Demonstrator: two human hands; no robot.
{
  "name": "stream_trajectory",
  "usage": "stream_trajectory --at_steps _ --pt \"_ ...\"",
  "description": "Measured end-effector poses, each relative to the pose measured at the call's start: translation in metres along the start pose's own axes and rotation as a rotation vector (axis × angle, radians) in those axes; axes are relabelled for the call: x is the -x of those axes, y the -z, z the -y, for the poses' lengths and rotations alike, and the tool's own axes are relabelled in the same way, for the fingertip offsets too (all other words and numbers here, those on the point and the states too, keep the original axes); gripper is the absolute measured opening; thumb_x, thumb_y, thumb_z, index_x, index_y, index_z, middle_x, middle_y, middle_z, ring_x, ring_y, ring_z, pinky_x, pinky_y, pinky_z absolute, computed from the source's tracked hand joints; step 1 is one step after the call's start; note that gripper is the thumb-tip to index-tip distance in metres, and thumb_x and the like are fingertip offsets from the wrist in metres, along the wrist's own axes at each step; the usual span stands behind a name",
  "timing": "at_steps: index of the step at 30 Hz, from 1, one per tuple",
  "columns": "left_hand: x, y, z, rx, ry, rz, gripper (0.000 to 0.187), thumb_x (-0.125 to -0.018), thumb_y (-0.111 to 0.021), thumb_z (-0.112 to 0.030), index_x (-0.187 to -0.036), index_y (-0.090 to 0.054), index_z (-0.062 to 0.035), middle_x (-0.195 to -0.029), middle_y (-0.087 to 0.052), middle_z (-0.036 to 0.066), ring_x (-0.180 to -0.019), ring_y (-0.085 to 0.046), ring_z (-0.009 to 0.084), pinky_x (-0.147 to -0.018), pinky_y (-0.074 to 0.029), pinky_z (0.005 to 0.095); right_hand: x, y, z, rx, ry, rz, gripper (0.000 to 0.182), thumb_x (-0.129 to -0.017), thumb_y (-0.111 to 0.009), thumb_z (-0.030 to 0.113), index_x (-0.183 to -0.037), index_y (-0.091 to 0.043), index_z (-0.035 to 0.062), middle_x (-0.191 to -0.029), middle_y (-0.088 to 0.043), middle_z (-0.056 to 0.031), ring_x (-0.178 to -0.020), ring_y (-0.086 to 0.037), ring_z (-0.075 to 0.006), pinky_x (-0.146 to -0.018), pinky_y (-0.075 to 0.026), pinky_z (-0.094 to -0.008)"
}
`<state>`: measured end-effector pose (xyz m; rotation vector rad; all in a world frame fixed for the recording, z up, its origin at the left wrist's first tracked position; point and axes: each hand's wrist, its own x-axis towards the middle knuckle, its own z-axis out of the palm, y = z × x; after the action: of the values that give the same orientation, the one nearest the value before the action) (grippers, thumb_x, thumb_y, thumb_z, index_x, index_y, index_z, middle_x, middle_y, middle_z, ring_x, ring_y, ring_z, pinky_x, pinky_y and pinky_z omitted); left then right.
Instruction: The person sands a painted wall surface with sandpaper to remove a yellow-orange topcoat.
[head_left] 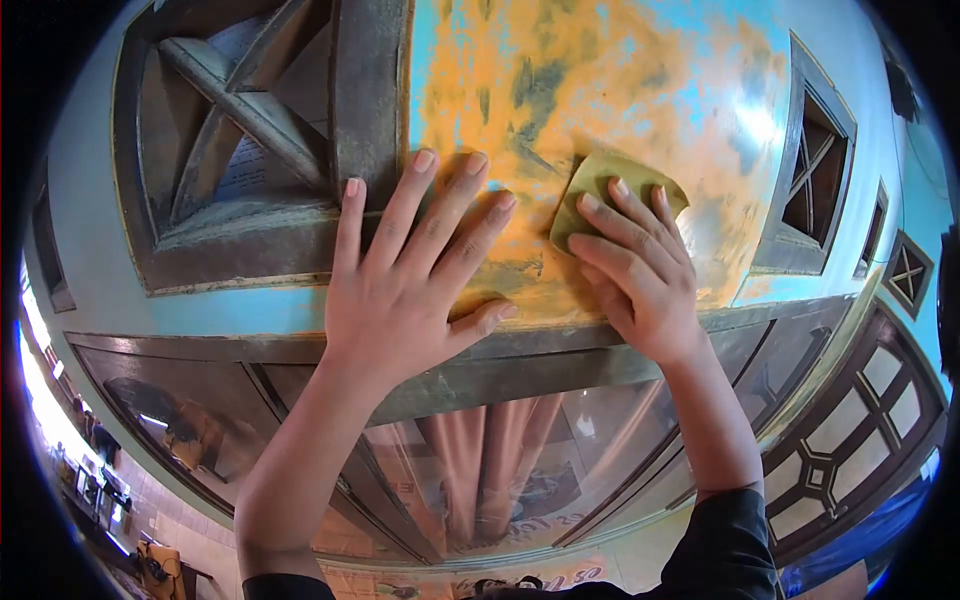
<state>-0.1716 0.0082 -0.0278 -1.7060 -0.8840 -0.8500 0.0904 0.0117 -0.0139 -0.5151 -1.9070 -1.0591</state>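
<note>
A sheet of sandpaper [588, 188], yellowish brown with a curled right corner, lies against the wall panel [610, 90]. My right hand [640, 260] presses it there, fingers bent over its face and the thumb at its lower edge. The panel is worn, with orange, light blue and dark grey patches. My left hand [410, 260] rests flat with fingers spread, partly on the panel and partly on the dark wooden frame [368, 100] to its left. Nothing is held in my left hand.
Left is a wooden vent with crossed bars [240, 100]; a similar vent [815, 170] sits at right. Below runs a wooden ledge [520, 365] above glass panes with a pinkish curtain [485, 460]. A patterned door [850, 430] stands lower right, and an orange-brown chair [160, 570] lower left.
</note>
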Motion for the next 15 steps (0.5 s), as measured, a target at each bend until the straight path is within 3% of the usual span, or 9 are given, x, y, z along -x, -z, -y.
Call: stream_trajectory --at_steps 2,4,7,10,11,14,15 --pt "0.000 -0.001 -0.001 0.003 0.001 -0.004 0.075 -0.092 -0.044 -0.069 -0.151 -0.047 -0.0238 -0.161 -0.036 0.004 -0.150 -0.029 0.0329 -0.119 -0.016 0.0606 0.003 0.003 0.000 0.080 0.052 0.101 0.030 -0.091 -0.067 0.031 -0.118 -0.071 0.0194 -0.139 -0.061 -0.0079 -0.137 -0.050 -0.0332 -0.116 -0.032 -0.0553" --pt "0.000 0.000 0.000 0.004 0.003 -0.004 0.075 -0.092 -0.043 -0.070 -0.151 -0.047 -0.0232 -0.161 -0.036 0.004 -0.150 -0.029 0.0322 -0.119 -0.016 0.0603 0.000 0.010 0.002 0.097 0.093 0.206 0.040 -0.094 -0.062 0.045 -0.122 -0.072 0.0189 -0.143 -0.057 -0.0138 -0.139 -0.047 -0.0379 -0.116 -0.030 -0.0569" --pt "0.001 -0.001 -0.001 0.000 0.009 -0.012 0.078 -0.092 -0.041 -0.071 -0.151 -0.046 -0.0199 -0.161 -0.036 0.004 -0.150 -0.029 0.0311 -0.120 -0.015 0.0600 -0.021 0.012 -0.005 0.296 0.041 0.203 0.059 -0.093 -0.052 0.063 -0.132 -0.067 0.0220 -0.150 -0.050 -0.0148 -0.141 -0.043 -0.0404 -0.116 -0.027 -0.0592" --pt "0.001 0.000 0.000 -0.002 0.025 -0.008 0.083 -0.092 -0.041 -0.072 -0.150 -0.046 -0.0140 -0.161 -0.036 0.004 -0.150 -0.029 0.0302 -0.120 -0.014 0.0597 -0.033 0.006 0.000 0.307 -0.034 0.053 0.060 -0.088 -0.055 0.064 -0.138 -0.061 0.0308 -0.152 -0.048 -0.0066 -0.142 -0.042 -0.0341 -0.115 -0.030 -0.0590" --pt "0.001 0.000 0.000 -0.003 0.031 -0.004 0.085 -0.092 -0.040 -0.073 -0.150 -0.046 -0.0119 -0.161 -0.037 0.005 -0.150 -0.029 0.0300 -0.120 -0.013 0.0596 -0.030 0.004 0.011 0.290 -0.036 0.132 0.064 -0.087 -0.052 0.068 -0.139 -0.060 0.0327 -0.154 -0.046 -0.0075 -0.143 -0.040 -0.0361 -0.115 -0.029 -0.0611" --pt "0.003 -0.004 -0.001 0.114 0.096 -0.025 0.089 -0.081 -0.061 -0.067 -0.153 -0.043 -0.0187 -0.163 -0.031 -0.003 -0.152 -0.024 0.0235 -0.121 -0.010 0.0617 -0.005 -0.007 0.022 0.230 0.110 0.263 0.073 -0.089 -0.046 0.074 -0.136 -0.064 0.0224 -0.153 -0.046 -0.0138 -0.142 -0.039 -0.0441 -0.115 -0.026 -0.0633" --pt "0.002 -0.003 0.000 0.114 0.096 -0.021 0.089 -0.080 -0.062 -0.067 -0.153 -0.043 -0.0182 -0.163 -0.032 -0.002 -0.152 -0.025 0.0235 -0.121 -0.010 0.0617 -0.008 -0.005 0.011 0.283 0.152 0.269 0.072 -0.088 -0.046 0.075 -0.135 -0.065 0.0240 -0.153 -0.046 -0.0141 -0.142 -0.039 -0.0438 -0.115 -0.026 -0.0628"
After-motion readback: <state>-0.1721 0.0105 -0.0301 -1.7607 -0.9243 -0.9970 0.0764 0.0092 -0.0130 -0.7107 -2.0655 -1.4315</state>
